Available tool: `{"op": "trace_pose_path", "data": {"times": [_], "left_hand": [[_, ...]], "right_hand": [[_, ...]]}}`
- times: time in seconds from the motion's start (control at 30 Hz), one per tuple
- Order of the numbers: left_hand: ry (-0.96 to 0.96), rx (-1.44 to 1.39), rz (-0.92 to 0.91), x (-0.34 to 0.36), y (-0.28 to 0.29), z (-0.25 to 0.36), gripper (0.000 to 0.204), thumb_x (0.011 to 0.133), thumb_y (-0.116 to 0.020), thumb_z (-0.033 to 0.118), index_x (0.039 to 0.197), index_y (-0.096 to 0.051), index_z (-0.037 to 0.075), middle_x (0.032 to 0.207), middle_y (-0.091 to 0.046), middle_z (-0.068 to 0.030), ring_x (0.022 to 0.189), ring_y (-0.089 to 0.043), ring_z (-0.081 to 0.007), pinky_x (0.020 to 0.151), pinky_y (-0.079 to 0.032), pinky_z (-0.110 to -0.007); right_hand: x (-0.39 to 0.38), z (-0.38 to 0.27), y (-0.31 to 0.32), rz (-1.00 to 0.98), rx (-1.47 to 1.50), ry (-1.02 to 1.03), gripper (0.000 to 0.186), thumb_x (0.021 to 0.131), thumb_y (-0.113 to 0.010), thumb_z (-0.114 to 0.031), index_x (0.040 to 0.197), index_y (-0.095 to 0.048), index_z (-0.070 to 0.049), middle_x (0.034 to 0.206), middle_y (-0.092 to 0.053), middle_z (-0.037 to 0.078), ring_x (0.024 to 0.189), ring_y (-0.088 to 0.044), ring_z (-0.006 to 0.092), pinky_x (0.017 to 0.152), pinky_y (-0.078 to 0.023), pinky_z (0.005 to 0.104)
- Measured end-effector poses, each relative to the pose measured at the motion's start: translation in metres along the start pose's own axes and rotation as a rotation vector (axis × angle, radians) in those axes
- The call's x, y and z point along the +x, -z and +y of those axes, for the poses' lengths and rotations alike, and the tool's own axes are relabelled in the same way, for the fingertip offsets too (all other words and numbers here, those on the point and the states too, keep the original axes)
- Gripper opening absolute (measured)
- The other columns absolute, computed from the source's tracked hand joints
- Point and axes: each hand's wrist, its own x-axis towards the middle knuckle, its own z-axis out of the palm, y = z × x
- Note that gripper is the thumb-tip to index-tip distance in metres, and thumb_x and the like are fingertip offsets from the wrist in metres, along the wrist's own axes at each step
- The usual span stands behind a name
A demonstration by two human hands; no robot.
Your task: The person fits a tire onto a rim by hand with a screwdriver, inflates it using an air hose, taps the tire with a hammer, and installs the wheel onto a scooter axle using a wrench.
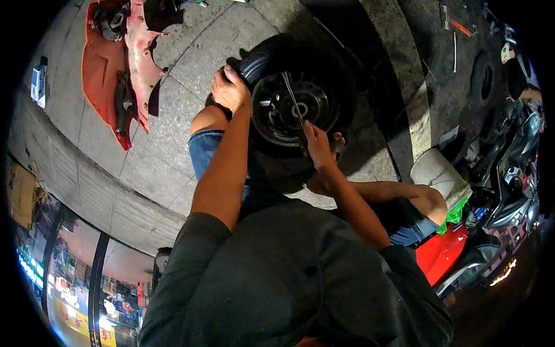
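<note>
Black tyre [255,66], both hands [230,91] extended forward.

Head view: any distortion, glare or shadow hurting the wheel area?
Head view, geometry: fisheye bows the grey ledge, corners black; head view, glare: shop lights blow out at lower left, away from the hands; head view, shadow: the tire goes near-black on its right, but the metal tool, left hand and right hand read clearly.

Grey paving [185,34] lies beneath and left of the fingers [229,76]; right of them, a pale strip [421,115] borders darker ground [437,55]. Well to their rear left, past a concrete band [115,194], are lit shop windows [123,263]; far rear right, yellow light [504,273] glows in darkness.
</note>
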Motion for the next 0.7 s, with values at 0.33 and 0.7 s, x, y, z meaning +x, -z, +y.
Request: {"op": "trace_pose_path", "data": {"times": [0.33, 0.7], "left_hand": [[0.059, 0.057, -0.077, 0.005, 0.008, 0.008, 0.039, 0.093, -0.049, 0.041, 0.095, -0.065, 0.006, 0.096, -0.065, -0.0191, 0.090, -0.058, -0.0421, 0.080, -0.044, -0.050], [0.001, 0.018, 0.014, 0.003, -0.013, -0.010, 0.039, 0.093, -0.049, 0.040, 0.092, -0.065, 0.005, 0.092, -0.065, -0.0187, 0.088, -0.058, -0.0415, 0.077, -0.045, -0.050]], "right_hand": [[-0.025, -0.040, 0.008, -0.685, 0.732, -0.289, 0.041, 0.100, -0.045, -0.044, 0.096, -0.059, -0.006, 0.059, -0.045, -0.001, 0.045, -0.044, 0.0091, 0.044, -0.037, 0.0270], [-0.056, -0.177, -0.058, -0.643, 1.530, -0.734, 0.016, 0.087, -0.059, -0.019, 0.086, -0.054, -0.004, 0.061, -0.041, -0.002, 0.052, -0.043, 0.0104, 0.049, -0.038, 0.0249]]}}
